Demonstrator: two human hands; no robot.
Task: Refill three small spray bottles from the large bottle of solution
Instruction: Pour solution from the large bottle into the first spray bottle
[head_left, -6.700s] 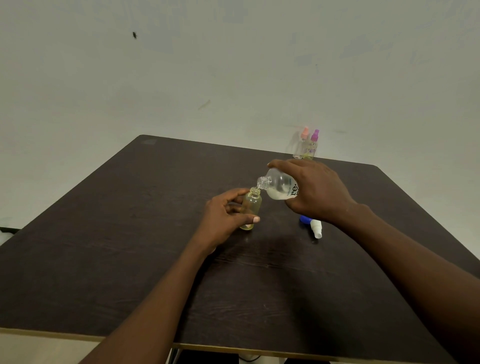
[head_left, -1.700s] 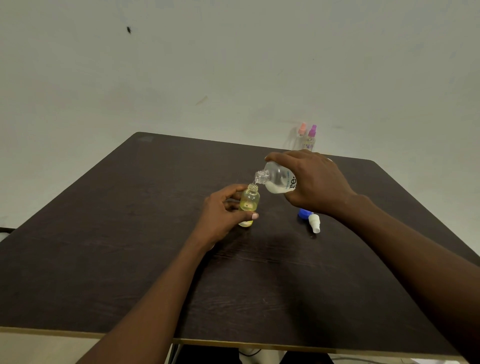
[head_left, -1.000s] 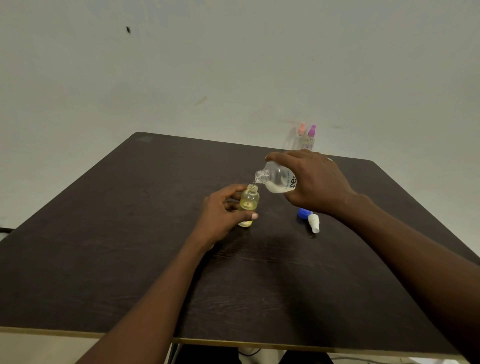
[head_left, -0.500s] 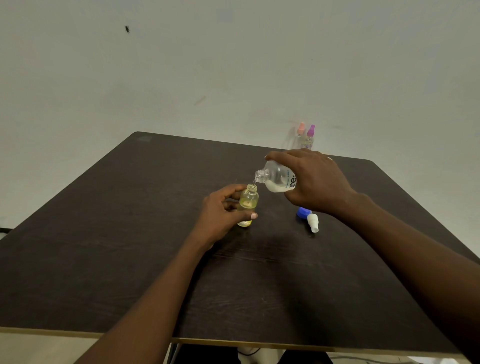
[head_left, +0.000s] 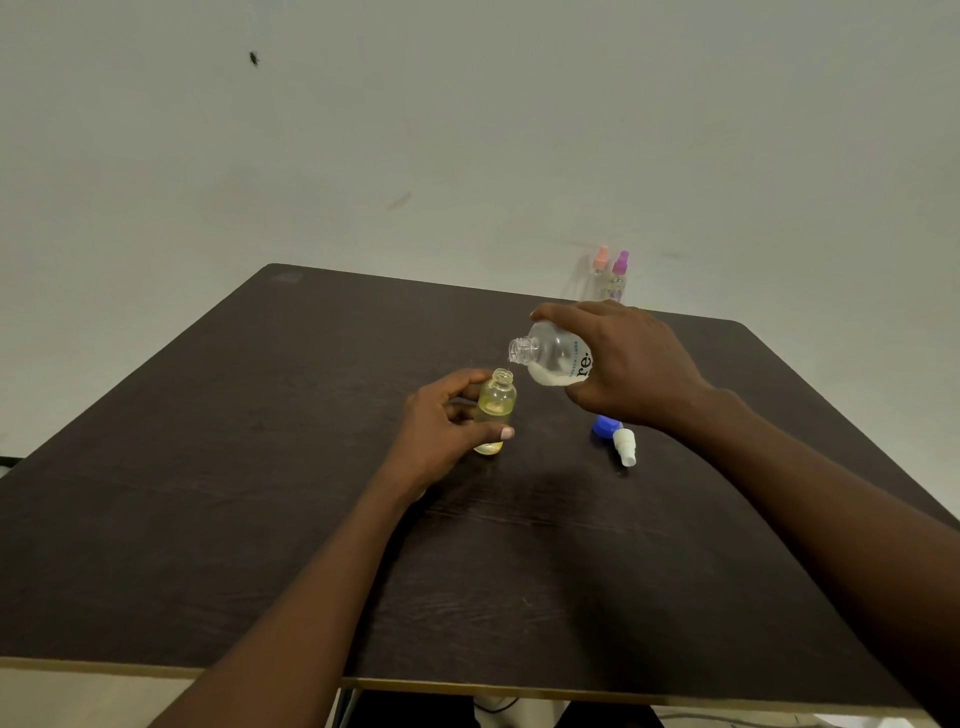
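— What's changed?
— Little in the last second. Against the pour some seconds back, the big bottle (head_left: 553, 356) has come up off the small bottle (head_left: 496, 408) — its open mouth now hangs just above and right of the small one's mouth, apart, with the neck nearly level.
— Hands?
— The right hand (head_left: 628, 364) wraps the big bottle from above. The left hand (head_left: 441, 431) curls round the small bottle, which stands uncapped mid-table (head_left: 260, 467).
— Still pouring?
— Can't tell; I see no clear stream. The small bottle looks yellow nearly to its shoulder, so I judge this fill about done.
— And then?
— A white spray head (head_left: 623, 449) lies beside a blue cap (head_left: 605, 427) by the right wrist; it likely wants screwing back on. Two capped bottles (head_left: 612, 275) stand at the far edge — filled or not, I can't tell.
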